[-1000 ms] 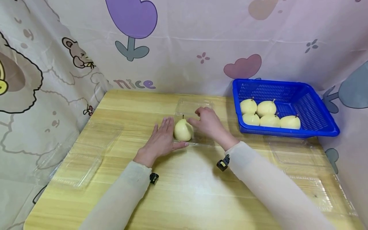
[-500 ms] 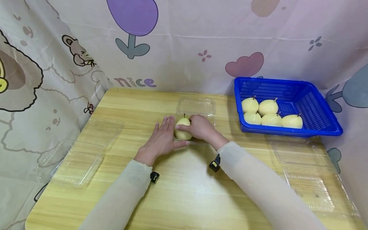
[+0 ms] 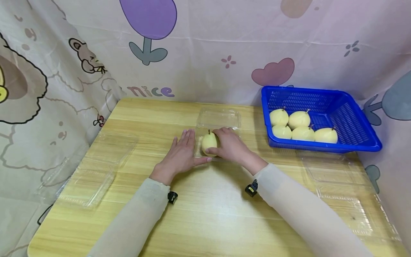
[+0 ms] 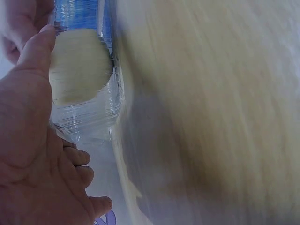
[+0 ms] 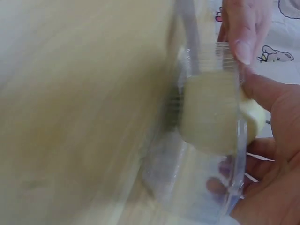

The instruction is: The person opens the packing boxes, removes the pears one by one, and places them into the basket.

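Note:
A pale yellow pear (image 3: 208, 142) stands stem up in a clear plastic clamshell box (image 3: 218, 117) whose lid lies folded back toward the wall. My right hand (image 3: 232, 144) grips the pear from its right side, thumb in front and fingers behind. Straight-fingered, my left hand (image 3: 179, 153) rests along the box's left side, its thumb across the front rim. In the right wrist view, the pear (image 5: 211, 112) shows through the box's clear wall, with the right fingers reaching inside. The left wrist view has the pear (image 4: 79, 65) blurred behind the ribbed wall, beside the left thumb.
A blue plastic basket (image 3: 324, 147) with several pears (image 3: 303, 134) stands at the back right. Open clear clamshell boxes lie at the left (image 3: 86, 185) and right (image 3: 346, 210) of the wooden table (image 3: 205, 214). A printed curtain (image 3: 199, 53) hangs behind.
My right hand, held just right of the pear a second ago, has closed round it. The pear has shifted slightly right, away from my left hand, which has stayed in place.

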Demonstrator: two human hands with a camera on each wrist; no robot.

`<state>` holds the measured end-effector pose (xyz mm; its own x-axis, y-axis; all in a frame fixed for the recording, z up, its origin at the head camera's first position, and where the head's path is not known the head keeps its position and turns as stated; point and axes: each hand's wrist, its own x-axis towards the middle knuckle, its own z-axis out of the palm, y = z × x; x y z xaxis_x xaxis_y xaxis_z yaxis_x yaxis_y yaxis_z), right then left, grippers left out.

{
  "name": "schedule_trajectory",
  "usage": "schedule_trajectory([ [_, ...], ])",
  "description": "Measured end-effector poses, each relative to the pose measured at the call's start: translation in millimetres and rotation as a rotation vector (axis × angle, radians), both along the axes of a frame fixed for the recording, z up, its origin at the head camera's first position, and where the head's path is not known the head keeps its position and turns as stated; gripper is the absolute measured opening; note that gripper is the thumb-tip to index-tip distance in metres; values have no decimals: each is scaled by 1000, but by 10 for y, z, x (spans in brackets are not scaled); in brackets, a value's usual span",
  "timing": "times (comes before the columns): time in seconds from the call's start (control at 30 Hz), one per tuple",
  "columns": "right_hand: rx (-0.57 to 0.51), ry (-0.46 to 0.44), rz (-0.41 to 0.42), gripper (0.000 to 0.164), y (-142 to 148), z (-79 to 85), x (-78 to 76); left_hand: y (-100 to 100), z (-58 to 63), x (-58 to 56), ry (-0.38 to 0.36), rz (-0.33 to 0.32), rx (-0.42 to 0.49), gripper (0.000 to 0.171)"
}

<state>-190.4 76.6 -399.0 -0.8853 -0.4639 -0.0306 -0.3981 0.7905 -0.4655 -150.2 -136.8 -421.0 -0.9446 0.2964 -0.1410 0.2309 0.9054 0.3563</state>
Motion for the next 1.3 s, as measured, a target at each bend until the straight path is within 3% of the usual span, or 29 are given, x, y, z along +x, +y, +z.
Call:
schedule_trajectory([
  [0.2, 0, 96, 5, 78, 131, -69, 48, 6, 1, 4, 2, 4, -5, 129],
  [0.63, 34, 109, -37, 85, 120, -108, 24, 19, -2, 1, -15, 11, 5, 127],
  [1.07, 120, 238, -45, 76, 64, -125, 9, 12, -14, -4, -14, 3, 16, 127],
  [1.3, 102, 281, -52, 78, 111, 8, 8, 15, -3, -9, -19, 5, 7, 128],
])
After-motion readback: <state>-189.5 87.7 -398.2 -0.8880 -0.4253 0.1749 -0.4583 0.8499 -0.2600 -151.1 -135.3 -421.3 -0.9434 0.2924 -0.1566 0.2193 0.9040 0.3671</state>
